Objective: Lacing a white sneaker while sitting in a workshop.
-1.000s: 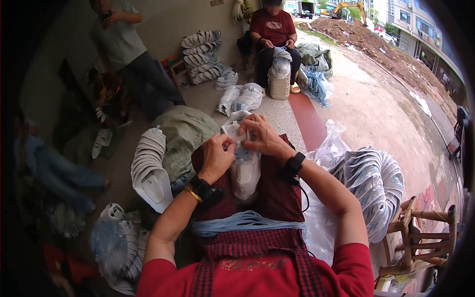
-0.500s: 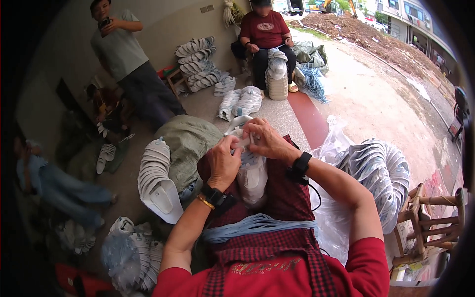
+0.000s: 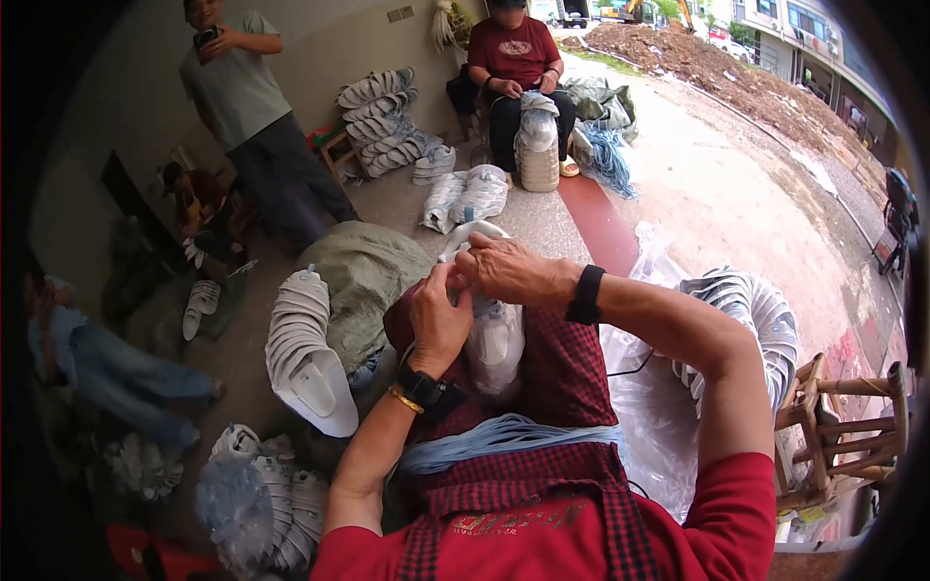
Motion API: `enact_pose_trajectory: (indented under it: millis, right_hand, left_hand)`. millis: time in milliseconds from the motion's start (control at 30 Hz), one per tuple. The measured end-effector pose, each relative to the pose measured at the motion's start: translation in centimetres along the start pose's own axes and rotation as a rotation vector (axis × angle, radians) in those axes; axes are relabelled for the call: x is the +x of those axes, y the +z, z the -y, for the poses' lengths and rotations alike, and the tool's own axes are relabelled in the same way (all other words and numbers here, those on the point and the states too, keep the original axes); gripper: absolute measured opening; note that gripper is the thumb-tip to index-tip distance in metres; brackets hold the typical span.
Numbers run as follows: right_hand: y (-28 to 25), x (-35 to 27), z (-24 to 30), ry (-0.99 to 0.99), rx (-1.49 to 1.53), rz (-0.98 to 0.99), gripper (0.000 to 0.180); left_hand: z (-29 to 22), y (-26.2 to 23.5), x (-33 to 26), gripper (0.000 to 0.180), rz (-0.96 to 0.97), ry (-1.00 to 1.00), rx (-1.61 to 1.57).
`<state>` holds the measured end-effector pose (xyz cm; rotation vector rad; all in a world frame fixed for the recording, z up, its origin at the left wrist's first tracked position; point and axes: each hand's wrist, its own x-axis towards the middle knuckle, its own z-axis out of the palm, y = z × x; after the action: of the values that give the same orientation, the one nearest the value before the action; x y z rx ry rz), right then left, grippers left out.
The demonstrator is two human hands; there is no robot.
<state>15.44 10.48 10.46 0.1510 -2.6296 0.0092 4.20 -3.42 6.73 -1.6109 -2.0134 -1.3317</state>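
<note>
My left hand (image 3: 438,320) and my right hand (image 3: 506,269) meet over a white shoe upper (image 3: 490,334) that rests on my lap. Both hands pinch its top edge, fingers closed on it. A bundle of pale blue laces (image 3: 504,438) lies across my lap on the red checked apron (image 3: 557,373). A black band sits on each wrist.
A stack of white uppers (image 3: 302,349) lies at my left beside a grey-green sack (image 3: 363,281). A clear bag with more uppers (image 3: 746,320) is at my right, next to a wooden stool (image 3: 843,426). A seated person (image 3: 513,68) works ahead; another person (image 3: 247,107) stands at left.
My hands have shifted slightly on the upper, still working at its top edge. The view has tilted a little, so the standing person shows more.
</note>
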Motion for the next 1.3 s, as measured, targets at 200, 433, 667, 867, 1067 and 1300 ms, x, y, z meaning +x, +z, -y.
enact_pose_trajectory:
  millis: [200,433,667,867,1067,1300]
  right_hand:
    - [-7.1,-5.4,-6.1,0.278,-0.306,0.169,0.005]
    - [-17.3,-31.3,-14.1,0.558,-0.601,-0.043,0.021]
    - [-14.6,-41.3,-14.2,0.907,-0.465,0.041,0.022]
    - [-4.3,-14.9,-4.7,0.502,0.098,-0.148,0.013]
    - [0.7,-4.8,-0.1,0.318,0.163,-0.091,0.036]
    - [0.3,-5.9,-0.2,0.475,0.392,-0.069,0.038]
  left_hand:
    - [0.7,-2.8,0.2,0.019,0.137,-0.209,-0.219]
    - [1.8,-3.8,1.1,0.012,0.052,-0.090,-0.259]
    - [2.5,-3.8,-0.4,0.018,0.137,-0.178,-0.228]
    - [3.4,-3.0,-0.5,0.020,0.135,-0.106,-0.101]
    - [5.0,-4.1,0.9,0.025,0.303,-0.169,-0.154]
    - [8.1,-6.4,-0.5,0.025,0.262,-0.231,-0.011]
